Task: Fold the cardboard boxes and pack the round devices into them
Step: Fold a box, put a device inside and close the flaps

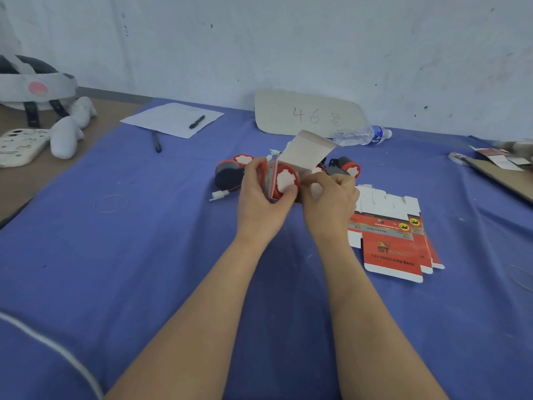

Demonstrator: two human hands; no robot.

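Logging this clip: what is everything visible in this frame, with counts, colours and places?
open box: one, red and white, held over the cloth, flap up
round devices: one in the box, about three loose behind the hands, red and black
flat boxes: about three, red and white, stacked at right
water bottle: one, clear, lying near the wall
cardboard sign: one, beige, against the wall
paper: one, white, far end of cloth
pens: two, black, on and beside the paper
phone case: one, cream, far left
cloth: one, blue, work surface
left hand: grips the box
right hand: pinches a flap
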